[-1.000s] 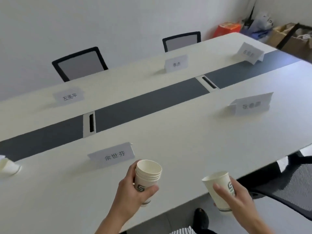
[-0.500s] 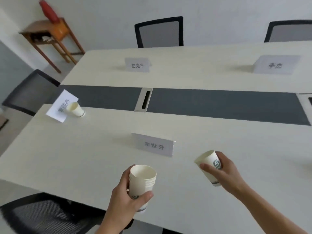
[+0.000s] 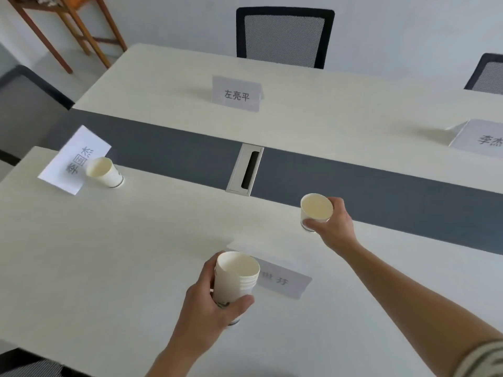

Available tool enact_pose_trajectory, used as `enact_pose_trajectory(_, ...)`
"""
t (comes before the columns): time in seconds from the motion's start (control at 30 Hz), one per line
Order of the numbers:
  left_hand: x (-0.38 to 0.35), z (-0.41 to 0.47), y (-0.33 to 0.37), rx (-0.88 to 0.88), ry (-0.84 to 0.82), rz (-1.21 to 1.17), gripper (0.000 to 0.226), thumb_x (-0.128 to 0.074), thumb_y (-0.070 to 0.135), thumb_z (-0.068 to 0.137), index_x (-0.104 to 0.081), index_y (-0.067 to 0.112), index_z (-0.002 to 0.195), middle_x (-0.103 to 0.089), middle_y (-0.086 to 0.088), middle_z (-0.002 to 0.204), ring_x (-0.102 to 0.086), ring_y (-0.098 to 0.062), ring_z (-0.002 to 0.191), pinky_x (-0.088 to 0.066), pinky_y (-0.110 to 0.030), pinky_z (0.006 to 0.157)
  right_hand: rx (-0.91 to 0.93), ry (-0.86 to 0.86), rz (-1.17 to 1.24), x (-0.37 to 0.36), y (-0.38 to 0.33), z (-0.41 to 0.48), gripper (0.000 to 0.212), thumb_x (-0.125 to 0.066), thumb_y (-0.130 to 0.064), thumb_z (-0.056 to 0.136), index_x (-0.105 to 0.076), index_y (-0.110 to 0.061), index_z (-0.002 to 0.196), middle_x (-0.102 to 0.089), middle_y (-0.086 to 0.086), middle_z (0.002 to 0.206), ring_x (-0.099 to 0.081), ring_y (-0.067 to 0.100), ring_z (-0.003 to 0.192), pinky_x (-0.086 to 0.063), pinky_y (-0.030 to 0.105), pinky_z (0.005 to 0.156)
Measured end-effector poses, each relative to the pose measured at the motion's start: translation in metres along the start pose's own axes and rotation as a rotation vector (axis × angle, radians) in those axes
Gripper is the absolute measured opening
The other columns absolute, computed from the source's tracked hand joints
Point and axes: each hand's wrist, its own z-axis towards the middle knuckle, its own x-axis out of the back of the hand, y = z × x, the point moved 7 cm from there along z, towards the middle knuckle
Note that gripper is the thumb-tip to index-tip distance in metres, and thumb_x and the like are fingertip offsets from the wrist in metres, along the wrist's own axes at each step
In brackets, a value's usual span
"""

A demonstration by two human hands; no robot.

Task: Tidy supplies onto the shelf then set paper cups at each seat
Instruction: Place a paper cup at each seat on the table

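Since half a second ago the right hand (image 3: 330, 223) has reached forward and away from the body, carrying its single paper cup (image 3: 316, 209) past the near name card (image 3: 283, 280) toward the dark centre strip (image 3: 381, 183) of the counter (image 3: 136, 240). That cup now sits upright in the hand, mouth up, fingers wrapped around its lower wall; whether its base already touches the counter I cannot tell, since the hand hides it.

Closed around the stack of nested paper cups (image 3: 235, 281) (several rims show, one inside another), the left hand (image 3: 215, 303) holds it upright just on the near side of the same name card, close to the body.

What the coming move turns on is where the single cup lies against that card: it is beyond the card and a little to its right, near the edge of the dark strip, with the card between it and the person. My reading is that this seat's cup is being set down here, so the right hand only needs to lower and let go, with the cup's long axis kept vertical.

One seat looks served: another cup (image 3: 104, 172) stands at the far left, touching or just beside a second name card (image 3: 73, 159). Across the strip, a third card (image 3: 236, 93) before the mesh chair (image 3: 284, 36) has no cup.
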Motion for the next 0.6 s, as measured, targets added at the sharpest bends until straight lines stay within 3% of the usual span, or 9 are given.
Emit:
enact_pose_trajectory(0.13, 0.013, 0.016, -0.018, 0.056, 0.015, -0.02, 0.078, -0.082, 0.038, 0.052, -0.048, 0.042, 0.122, -0.065, 0.021, 0.098, -0.062, -0.007, 0.088, -0.049, -0.006, 0.053, -0.058, 0.038, -0.015, -0.026, 0.023, 0.02, 0.068, -0.082, -0.023, 0.07, -0.042, -0.018, 0.125, -0.055, -0.001, 0.109, -0.051, 0.023, 0.1, -0.041, 0.033, 0.077)
enact_pose_trajectory(0.27, 0.017, 0.025, -0.033, 0.092, 0.017, -0.008, 0.08, -0.078, 0.047, 0.05, -0.048, 0.041, 0.123, -0.065, 0.022, 0.099, -0.062, -0.007, 0.09, -0.049, -0.006, 0.053, -0.091, 0.068, -0.048, -0.038, 0.056, 0.02, 0.059, -0.08, -0.02, 0.073, -0.046, -0.017, 0.121, -0.063, 0.001, 0.116, -0.056, 0.024, 0.113, -0.037, 0.03, 0.081)
enact_pose_trajectory(0.43, 0.012, 0.035, -0.031, 0.089, -0.022, 0.002, 0.081, -0.078, 0.045, 0.05, -0.047, 0.038, 0.125, -0.065, 0.02, 0.099, -0.063, -0.007, 0.086, -0.049, -0.007, 0.053, -0.094, 0.049, -0.103, -0.043, 0.061, 0.026, 0.057, -0.079, -0.016, 0.073, -0.047, -0.017, 0.12, -0.065, 0.002, 0.12, -0.057, 0.022, 0.117, -0.038, 0.03, 0.084)
enact_pose_trajectory(0.6, 0.002, 0.04, -0.012, 0.029, -0.079, 0.054, 0.079, -0.086, 0.023, 0.064, -0.046, 0.038, 0.13, -0.067, 0.012, 0.098, -0.064, -0.005, 0.081, -0.054, -0.015, 0.056, -0.122, 0.065, -0.109, -0.03, 0.063, 0.015, 0.053, -0.075, -0.016, 0.077, -0.047, -0.016, 0.123, -0.063, 0.002, 0.123, -0.059, 0.021, 0.11, -0.046, 0.034, 0.087)
